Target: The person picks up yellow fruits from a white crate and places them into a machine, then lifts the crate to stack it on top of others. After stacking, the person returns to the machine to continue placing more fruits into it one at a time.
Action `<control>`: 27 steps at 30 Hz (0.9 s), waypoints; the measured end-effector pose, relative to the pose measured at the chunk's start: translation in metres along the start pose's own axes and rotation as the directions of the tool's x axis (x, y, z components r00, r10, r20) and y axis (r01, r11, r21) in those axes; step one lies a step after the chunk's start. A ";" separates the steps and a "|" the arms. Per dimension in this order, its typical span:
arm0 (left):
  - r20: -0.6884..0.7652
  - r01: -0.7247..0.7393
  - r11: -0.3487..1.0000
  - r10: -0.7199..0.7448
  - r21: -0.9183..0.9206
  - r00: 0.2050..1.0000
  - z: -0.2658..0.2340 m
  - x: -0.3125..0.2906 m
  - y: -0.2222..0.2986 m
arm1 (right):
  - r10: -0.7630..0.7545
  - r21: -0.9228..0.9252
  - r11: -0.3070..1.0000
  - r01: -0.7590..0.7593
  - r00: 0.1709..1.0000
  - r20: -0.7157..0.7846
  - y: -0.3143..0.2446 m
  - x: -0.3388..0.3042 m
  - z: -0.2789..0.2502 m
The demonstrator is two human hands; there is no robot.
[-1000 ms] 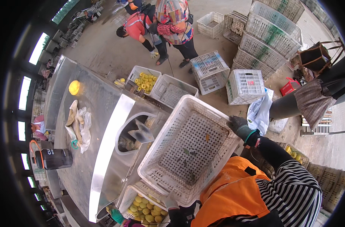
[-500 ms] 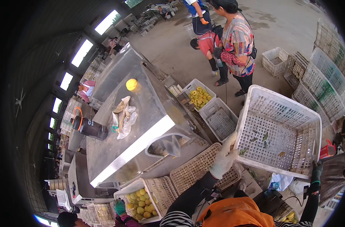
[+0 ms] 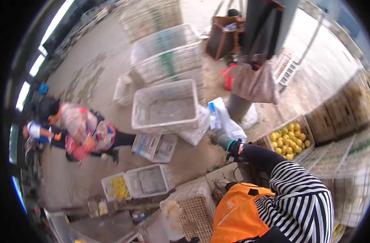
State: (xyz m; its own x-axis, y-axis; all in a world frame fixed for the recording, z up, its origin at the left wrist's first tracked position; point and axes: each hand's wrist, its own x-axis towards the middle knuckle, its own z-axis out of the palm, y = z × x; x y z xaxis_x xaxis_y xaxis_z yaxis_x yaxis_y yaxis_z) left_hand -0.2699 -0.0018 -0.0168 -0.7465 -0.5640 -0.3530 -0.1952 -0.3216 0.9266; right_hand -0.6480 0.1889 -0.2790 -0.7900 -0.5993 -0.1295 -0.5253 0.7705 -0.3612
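A white plastic crate [image 3: 185,123] sits tilted a little above another white crate, beside the tall stack. My right hand [image 3: 222,139], in a grey-green glove, is stretched out just right of it, apparently apart from its rim; motion smears the fingers. My left hand [image 3: 172,214], in a pale glove, is blurred over the left edge of a tan slatted crate [image 3: 199,216]. Its fingers look spread, and nothing shows in it. White and blue plastic bags [image 3: 227,121] lie by my right hand.
Stacked white crates [image 3: 168,60] stand ahead. A crate of yellow fruit [image 3: 290,139] is at right, near tall crate stacks [image 3: 339,162]. A person [image 3: 85,125] stands at left, beyond a crate of yellow pieces [image 3: 118,188]. A grey post [image 3: 264,32] rises ahead.
My view has swung right. Both hands held the white crate before; now it rests by the stack, out of my left hand and apparently out of my right.
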 end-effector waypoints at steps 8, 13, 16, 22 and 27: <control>0.559 0.081 0.973 -0.191 0.215 0.807 0.036 0.011 0.135 | 0.557 0.844 0.427 -0.324 0.830 0.036 -0.032 -0.302 -0.166; 0.767 -0.150 0.960 -0.091 0.238 0.635 0.118 0.064 0.180 | 0.815 0.691 0.464 -0.555 0.573 -0.088 -0.018 -0.432 -0.193; 0.759 -0.152 0.978 -0.012 0.146 0.651 0.202 0.044 0.167 | 0.921 0.664 0.387 -0.639 0.305 -0.243 -0.005 -0.483 -0.174; 0.972 -0.016 0.999 0.052 -0.050 0.229 0.341 -0.059 0.109 | 0.680 0.485 0.702 -0.522 0.289 -0.674 -0.052 -0.558 -0.258; 0.985 -0.165 0.972 0.170 -0.165 0.015 0.421 -0.178 0.085 | -0.031 0.061 0.680 -0.730 -0.111 -0.993 -0.087 -0.677 -0.311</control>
State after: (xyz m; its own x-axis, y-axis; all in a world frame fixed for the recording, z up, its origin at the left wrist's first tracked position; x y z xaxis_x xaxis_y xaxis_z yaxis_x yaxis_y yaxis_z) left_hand -0.4217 0.3913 0.1792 -0.6714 0.6863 0.2798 0.0385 -0.3447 0.9379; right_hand -0.1660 0.5947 0.1278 -0.2099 0.2588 0.9428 0.2390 0.9487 -0.2072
